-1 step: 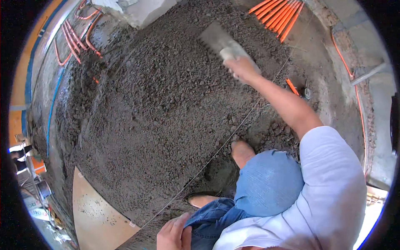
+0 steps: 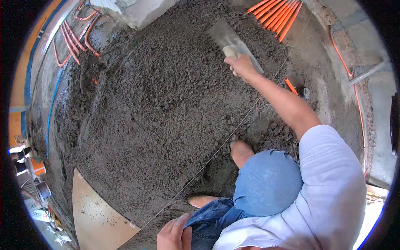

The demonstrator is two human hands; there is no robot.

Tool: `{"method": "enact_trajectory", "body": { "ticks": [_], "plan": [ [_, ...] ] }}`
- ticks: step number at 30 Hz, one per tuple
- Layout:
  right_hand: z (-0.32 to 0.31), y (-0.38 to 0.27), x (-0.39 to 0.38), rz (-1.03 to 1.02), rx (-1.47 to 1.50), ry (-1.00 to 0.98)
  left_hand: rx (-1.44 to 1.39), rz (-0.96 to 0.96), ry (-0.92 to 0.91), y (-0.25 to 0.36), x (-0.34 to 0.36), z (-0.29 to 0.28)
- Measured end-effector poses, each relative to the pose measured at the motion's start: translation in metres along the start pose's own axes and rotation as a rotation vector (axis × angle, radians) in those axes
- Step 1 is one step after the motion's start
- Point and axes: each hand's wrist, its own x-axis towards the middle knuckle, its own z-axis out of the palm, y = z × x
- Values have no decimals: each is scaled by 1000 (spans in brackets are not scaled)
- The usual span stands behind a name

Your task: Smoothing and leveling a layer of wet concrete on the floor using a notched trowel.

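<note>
My right hand (image 2: pixel 242 66) is closed around the pale handle of a steel finishing trowel (image 2: pixel 246 49), arm stretched out ahead. The long flat blade lies against the dark, grainy wet concrete (image 2: pixel 158 96), near its far right part. My left hand (image 2: pixel 174 234) rests beside my bent knee in blue jeans at the lower edge, holding nothing; its fingers lie loosely against the denim. A thin taut string (image 2: pixel 208 161) runs diagonally over the concrete, passing under my right forearm.
Orange pipes (image 2: pixel 277 18) fan out at the far right. A short orange pipe (image 2: pixel 291 86) stands right of my forearm. Reddish pipes (image 2: pixel 71 41) and a blue pipe (image 2: pixel 53 109) are at left. A tan board (image 2: pixel 98 216) lies at lower left. My bare foot (image 2: pixel 241 152) is beside the string.
The trowel has shifted slightly to the right with my right hand and looks sharper. My left hand stays in place.
</note>
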Motion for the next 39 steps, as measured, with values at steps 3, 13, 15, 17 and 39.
{"method": "enact_trajectory", "body": {
  "ticks": [3, 13, 15, 17, 39],
  "plan": [
    [-3, -1, 6, 14, 13, 20, 29, -2, -9, 2, 3, 1],
    [-37, 2, 66, 45, 192, 166, 46, -15, 31, 4, 4, 3],
    [-31, -7, 62, -93, -67, 115, 49, -49, 23, 7, 7, 2],
    [-22, -25, 60, -72, -13, 38, 58, -66, -9, 6, 11, 0],
    [82, -12, 21, -563, -879, -28, -19, -23, 50, -1, -3, 5]
  ]
}}
